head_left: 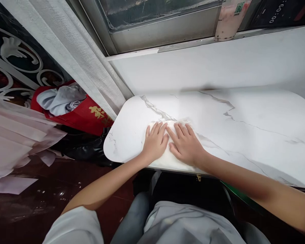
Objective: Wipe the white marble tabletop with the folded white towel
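A white folded cloth (167, 156) lies near the front edge of the white marble-patterned table (244, 135). My left hand (155, 142) rests flat on the cloth's left part, fingers stretched out and close together. My right hand (186, 144) lies flat beside it on the right part, fingers spread and pointing up-left. The two hands touch at the thumbs. Most of the cloth is hidden under my hands; only its far edge and a strip between them show.
A white wall and a window sill (167, 47) rise behind the table. A grey curtain (73, 51) hangs at the left. On the floor to the left are a red bag with grey clothes (66, 105), pink sheets (15, 139) and a dark bag (86, 149).
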Available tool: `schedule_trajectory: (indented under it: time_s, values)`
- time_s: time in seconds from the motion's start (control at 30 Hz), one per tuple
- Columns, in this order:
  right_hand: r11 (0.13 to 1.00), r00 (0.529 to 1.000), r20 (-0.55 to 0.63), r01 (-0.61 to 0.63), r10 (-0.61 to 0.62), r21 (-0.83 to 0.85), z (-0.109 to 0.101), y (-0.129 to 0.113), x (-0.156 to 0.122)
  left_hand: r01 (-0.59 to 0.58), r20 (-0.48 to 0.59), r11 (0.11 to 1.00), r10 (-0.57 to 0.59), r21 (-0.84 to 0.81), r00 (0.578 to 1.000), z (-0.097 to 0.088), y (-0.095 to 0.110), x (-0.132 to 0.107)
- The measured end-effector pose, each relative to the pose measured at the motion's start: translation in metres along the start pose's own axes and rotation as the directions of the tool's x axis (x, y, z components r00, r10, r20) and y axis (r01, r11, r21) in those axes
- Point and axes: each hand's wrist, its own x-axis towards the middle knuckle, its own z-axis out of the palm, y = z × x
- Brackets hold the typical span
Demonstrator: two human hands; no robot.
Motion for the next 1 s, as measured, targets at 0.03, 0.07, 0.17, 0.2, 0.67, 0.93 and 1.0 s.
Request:
schedule_trajectory:
  time_s: [0.03, 0.07, 0.17, 0.2, 0.67, 0.93, 1.0]
  values:
    - [1.0, 1.0, -0.002, -0.004, 0.004, -0.009, 0.003, 0.005, 0.007, 0.003, -0.008, 1.0, -0.003, 0.006, 1.0, 0.001, -0.002, 0.009]
    - [1.0, 1.0, -0.005, -0.008, 0.008, -0.015, 0.006, 0.012, 0.015, 0.008, -0.016, 1.0, -0.008, 0.012, 1.0, 0.001, -0.003, 0.02]
    - [1.0, 1.0, -0.007, -0.015, 0.014, -0.022, 0.018, 0.039, 0.044, 0.018, -0.034, 1.0, -0.017, 0.012, 0.999, 0.004, -0.006, 0.058]
    - [1.0, 1.0, -0.002, -0.016, 0.016, -0.022, 0.022, 0.049, 0.054, 0.018, -0.041, 1.0, -0.018, 0.004, 0.999, 0.005, -0.007, 0.072]
    - [0.978, 0.979, 0.112, -0.183, 0.171, 0.102, 0.054, 0.146, 0.154, -0.014, -0.142, 0.994, -0.001, -0.106, 0.99, 0.018, -0.018, 0.216]
    - [0.978, 0.989, 0.066, -0.141, 0.133, 0.153, 0.058, 0.166, 0.16, 0.022, -0.189, 0.996, -0.038, -0.084, 0.981, 0.025, -0.014, 0.23]
    - [0.978, 0.99, 0.059, -0.135, 0.127, 0.157, 0.058, 0.166, 0.156, 0.03, -0.18, 0.996, -0.044, -0.083, 0.983, 0.026, -0.012, 0.227]
